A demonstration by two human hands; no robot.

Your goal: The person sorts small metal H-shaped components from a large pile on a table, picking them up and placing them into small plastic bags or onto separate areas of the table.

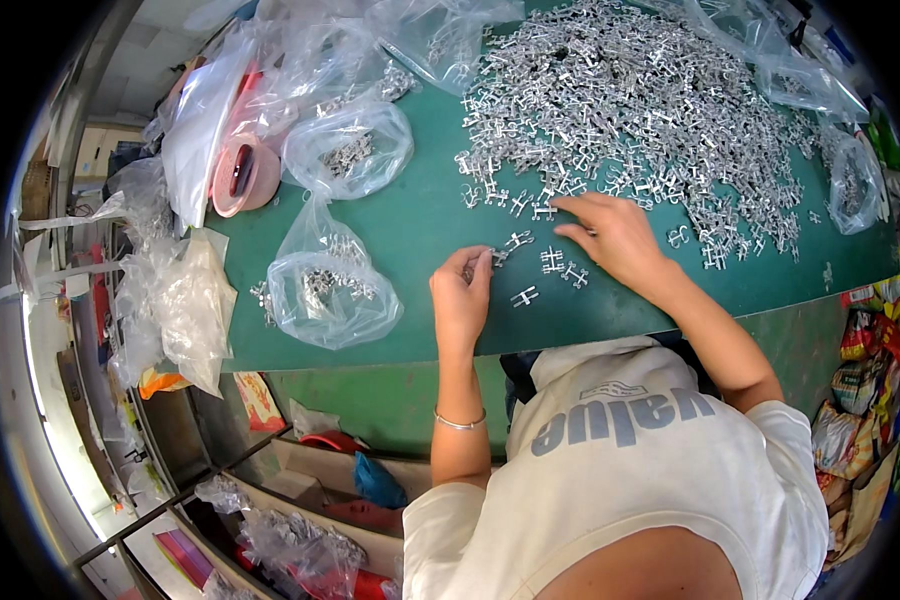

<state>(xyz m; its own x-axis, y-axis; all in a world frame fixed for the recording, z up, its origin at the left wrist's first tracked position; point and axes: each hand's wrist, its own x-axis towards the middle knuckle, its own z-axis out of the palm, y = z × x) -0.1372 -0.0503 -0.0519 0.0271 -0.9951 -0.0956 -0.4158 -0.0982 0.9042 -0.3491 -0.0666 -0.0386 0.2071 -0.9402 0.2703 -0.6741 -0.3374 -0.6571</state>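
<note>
"Several loose clips [552,260] on the green table [610,310], close to its near edge. Main stock?"

"Big silver pile [620,100], far side, right of centre. Strays lie between it and the near edge."

"Left hand [458,295]?"

"Left end of the strays. Fingers curled, thumb and index close together, tips at or just beside a clip. Can't tell if it's gripped, or if more sits in the palm."

"Right hand [615,235]?"

"Pile's near fringe. Thumb and index apart, narrow gap, index tip right by another clip. Contact unclear; nothing visibly clamped."

"Step in hand?"

"Reads as separating pieces from the fringe, using the patch between the 2 hands. Judgement only."

"Next move calls for?"

"Right: thumb and index closed on 1 clip, lifted clear of its neighbours. Bent shapes probably hook together, so a light pull. Left: a clean pinch on its own piece."

"Bags?"

"2 open clear ones, left of the hands: far bag [398,150], near bag [385,322]. Clips in each. Near bag is closer to the left hand, not touching it."
</note>
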